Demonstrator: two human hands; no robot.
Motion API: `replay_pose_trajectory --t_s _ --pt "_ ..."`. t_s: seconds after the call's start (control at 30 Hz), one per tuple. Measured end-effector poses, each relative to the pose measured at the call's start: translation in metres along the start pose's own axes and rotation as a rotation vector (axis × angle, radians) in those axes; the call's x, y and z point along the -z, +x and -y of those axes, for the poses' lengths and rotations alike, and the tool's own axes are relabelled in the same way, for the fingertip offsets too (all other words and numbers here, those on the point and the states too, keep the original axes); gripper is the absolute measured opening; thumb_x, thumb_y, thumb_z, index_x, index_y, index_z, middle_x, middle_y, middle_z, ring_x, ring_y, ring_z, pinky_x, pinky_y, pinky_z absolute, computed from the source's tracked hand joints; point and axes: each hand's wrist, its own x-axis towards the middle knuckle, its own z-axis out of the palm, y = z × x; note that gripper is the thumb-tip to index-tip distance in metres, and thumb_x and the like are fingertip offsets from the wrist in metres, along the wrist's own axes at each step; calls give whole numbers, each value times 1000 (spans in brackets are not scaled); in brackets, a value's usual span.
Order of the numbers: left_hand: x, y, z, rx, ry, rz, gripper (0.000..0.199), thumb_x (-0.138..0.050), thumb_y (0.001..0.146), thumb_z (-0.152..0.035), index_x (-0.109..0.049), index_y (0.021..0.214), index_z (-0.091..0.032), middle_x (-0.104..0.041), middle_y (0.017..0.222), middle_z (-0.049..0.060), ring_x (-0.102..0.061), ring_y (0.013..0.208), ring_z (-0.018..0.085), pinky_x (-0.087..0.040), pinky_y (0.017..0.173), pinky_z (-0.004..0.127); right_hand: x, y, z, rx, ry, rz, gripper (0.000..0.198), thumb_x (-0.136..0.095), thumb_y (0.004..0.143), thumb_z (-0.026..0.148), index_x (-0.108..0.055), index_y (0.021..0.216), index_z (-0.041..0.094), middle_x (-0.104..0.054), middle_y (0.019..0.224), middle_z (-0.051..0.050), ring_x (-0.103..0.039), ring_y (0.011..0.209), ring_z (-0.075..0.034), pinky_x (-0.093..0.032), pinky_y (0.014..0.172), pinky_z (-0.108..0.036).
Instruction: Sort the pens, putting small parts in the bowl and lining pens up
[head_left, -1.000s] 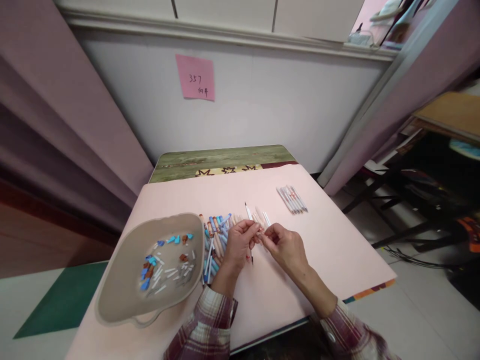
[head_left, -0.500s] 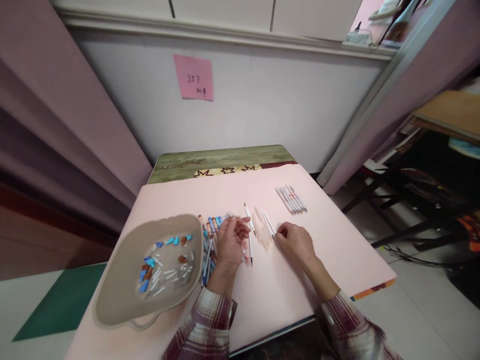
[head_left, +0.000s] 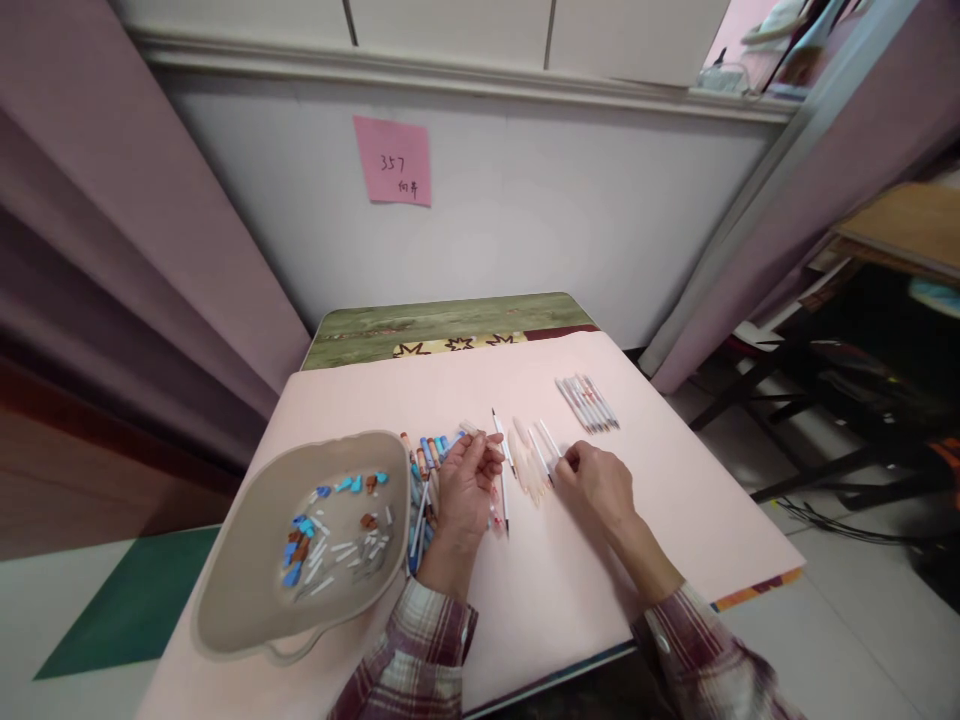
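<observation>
My left hand (head_left: 466,488) is closed, palm up, with thumb and fingers pinched on a small pale translucent piece (head_left: 470,428) that looks like a clear pen part. My right hand (head_left: 600,485) pinches the near end of a thin white stick (head_left: 549,438), like a pen's ink core, just above the paper. Left of it lies a similar white stick (head_left: 537,450) with a dark tip. Clear tapered pen barrels (head_left: 526,465) lie side by side between my hands. Long white rods with dark tips (head_left: 504,490) lie beside my left hand.
A beige bin (head_left: 225,590) on the left holds blue, brown and white small pieces. Marker parts with blue and brown caps (head_left: 430,455) lie between bin and left hand. A row of pens (head_left: 589,403) lies at the back right on the pink paper (head_left: 420,395).
My right hand has moved one white stick slightly right, away from the stick beside it. My left hand stays nearly in place. The camera view has shifted a little.
</observation>
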Motion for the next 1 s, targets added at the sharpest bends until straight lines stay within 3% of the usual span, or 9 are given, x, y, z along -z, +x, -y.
replay_pose_trajectory --t_s 0.13,0.2,0.5,0.67,1.0 --pt "0 1 1 -8 -80 -37 21 -76 72 -29 -65 83 -14 -72 83 4 -64 65 8 -51 63 19 12 -21 9 254 448 23 13 -51 81 29 -59 74 21 -61 60 2 -56 54 -12 -38 53 -21" --pt "1 2 2 -14 -108 -52 21 -75 73 -29 -66 86 -15 -73 87 5 -67 70 10 -53 69 22 14 -30 15 354 541 65 11 -53 80 29 -57 74 21 -59 59 3 -52 51 -11 -37 50 -20" --pt "3 3 2 -38 -180 -48 22 -75 73 -26 -64 89 -16 -73 89 5 -69 76 12 -54 73 24 9 -36 23 395 446 72 7 -56 77 25 -55 71 22 -58 58 5 -50 49 -10 -35 51 -20" --pt "-1 -2 2 -64 -88 -37 25 -75 73 -27 -60 90 -16 -73 86 5 -69 72 12 -53 72 25 12 -36 23 363 399 34 10 -56 79 28 -57 71 22 -58 57 4 -49 48 -10 -34 50 -21" --pt "-7 -10 6 31 2 59 28 -74 73 -32 -56 85 -14 -74 84 10 -72 75 19 -56 67 27 0 -38 31 449 346 -327 14 -54 83 28 -60 73 20 -61 60 3 -53 50 -9 -37 54 -20"
